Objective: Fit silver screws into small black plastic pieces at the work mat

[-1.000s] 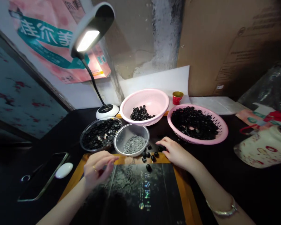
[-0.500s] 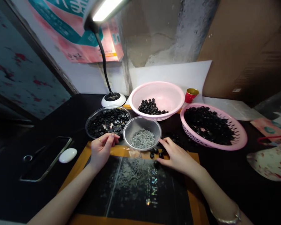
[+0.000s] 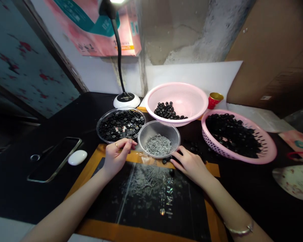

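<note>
My left hand (image 3: 117, 155) is closed, thumb and forefinger pinched together just in front of a clear round tray (image 3: 99, 131) of flat black discs (image 3: 113, 126). Whatever lies in that pinch is too small to make out. Beside it stands a clear plastic bowl (image 3: 175, 134) holding many small metal screws or nails (image 3: 158, 145). My right hand (image 3: 192, 166) is at the bowl's front right, its thumb and forefinger drawn close over small black round pieces (image 3: 164, 161). The fingers hide what they grip. One more black piece (image 3: 172, 172) lies below the thumb.
Loose metal pins (image 3: 148, 178) lie on a black sheet (image 3: 141, 208) edged in brown. Behind are a pink basket (image 3: 176, 88) and a lower pink basket (image 3: 269, 151), both with black pieces. A lamp (image 3: 127, 100), red cup (image 3: 214, 100), phone (image 3: 55, 161) and white oval object (image 3: 77, 157) stand around.
The view has shifted slightly. My right thumb has moved up toward the forefinger, narrowing the gap over the black pieces. My left hand keeps its pinch.
</note>
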The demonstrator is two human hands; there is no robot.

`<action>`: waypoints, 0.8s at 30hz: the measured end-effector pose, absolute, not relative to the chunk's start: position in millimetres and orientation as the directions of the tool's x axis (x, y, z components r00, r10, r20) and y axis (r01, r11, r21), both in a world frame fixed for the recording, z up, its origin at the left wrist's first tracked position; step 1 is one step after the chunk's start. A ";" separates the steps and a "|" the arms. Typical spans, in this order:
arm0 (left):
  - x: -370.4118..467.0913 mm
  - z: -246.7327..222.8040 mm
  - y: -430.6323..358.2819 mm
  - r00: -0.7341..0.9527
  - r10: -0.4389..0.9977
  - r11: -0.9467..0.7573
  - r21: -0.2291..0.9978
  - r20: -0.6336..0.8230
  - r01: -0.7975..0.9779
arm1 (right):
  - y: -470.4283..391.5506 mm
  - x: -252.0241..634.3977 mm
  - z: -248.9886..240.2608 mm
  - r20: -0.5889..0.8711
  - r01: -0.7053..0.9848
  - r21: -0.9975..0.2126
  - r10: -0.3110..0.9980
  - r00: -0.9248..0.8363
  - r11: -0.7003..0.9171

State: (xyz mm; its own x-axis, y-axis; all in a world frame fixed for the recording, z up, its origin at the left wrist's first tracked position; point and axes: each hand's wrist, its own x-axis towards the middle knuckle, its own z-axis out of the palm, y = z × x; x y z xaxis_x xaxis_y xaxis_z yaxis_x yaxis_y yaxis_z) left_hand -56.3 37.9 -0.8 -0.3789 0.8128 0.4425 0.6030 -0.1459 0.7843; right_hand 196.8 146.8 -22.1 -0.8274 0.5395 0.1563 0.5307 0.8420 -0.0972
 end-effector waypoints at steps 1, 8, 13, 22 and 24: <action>-56.2 -0.9 38.4 -0.378 0.814 -0.146 0.785 0.441 0.602 | 146.2 196.4 -21.9 0.159 0.536 -0.086 0.542 -0.825 0.840; -56.6 -1.4 37.5 -0.383 0.816 -0.148 0.796 0.434 0.587 | 136.9 190.6 -22.7 0.197 0.572 -0.071 0.574 -0.795 0.817; -56.3 -1.5 35.9 -0.377 0.823 -0.142 0.797 0.424 0.586 | 128.8 183.1 -25.9 0.262 0.614 -0.024 0.598 -0.758 0.789; -54.9 -0.2 36.6 -0.368 0.824 -0.154 0.796 0.430 0.586 | 133.9 189.0 -28.1 0.251 0.530 0.004 0.512 -0.821 0.848; -54.9 0.0 36.4 -0.363 0.826 -0.163 0.799 0.431 0.579 | 136.9 195.7 -24.5 0.215 0.482 0.003 0.470 -0.856 0.876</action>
